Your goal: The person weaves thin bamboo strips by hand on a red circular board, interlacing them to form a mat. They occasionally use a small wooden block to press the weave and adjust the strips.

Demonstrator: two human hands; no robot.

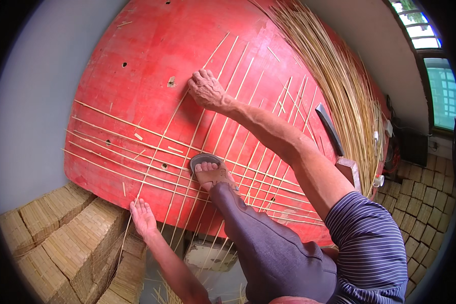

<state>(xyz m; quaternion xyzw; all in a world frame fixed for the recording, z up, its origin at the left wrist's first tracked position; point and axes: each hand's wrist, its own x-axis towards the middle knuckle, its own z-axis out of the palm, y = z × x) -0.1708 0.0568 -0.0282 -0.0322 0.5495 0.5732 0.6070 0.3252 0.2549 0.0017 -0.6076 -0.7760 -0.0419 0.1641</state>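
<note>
Thin bamboo strips [115,146] cross each other in an open lattice on a red board. My right hand [206,91], fingers curled down, is closed on one long bamboo strip [171,122] over the middle of the board. At the board's near left edge, my left hand [144,218] is turned palm up, with the same strip running along its thumb side and fingertips; the exact grip there is hard to make out. My sandalled foot [207,169] presses on the lattice where strips cross, hiding some of them.
The red board [147,40] has several small holes. A large bundle of bamboo strips [334,66] lies along its right side, beside a dark long blade [329,129] and a wooden block [347,171]. Stacked woven bamboo pieces [81,238] stand at lower left, more [423,202] at right.
</note>
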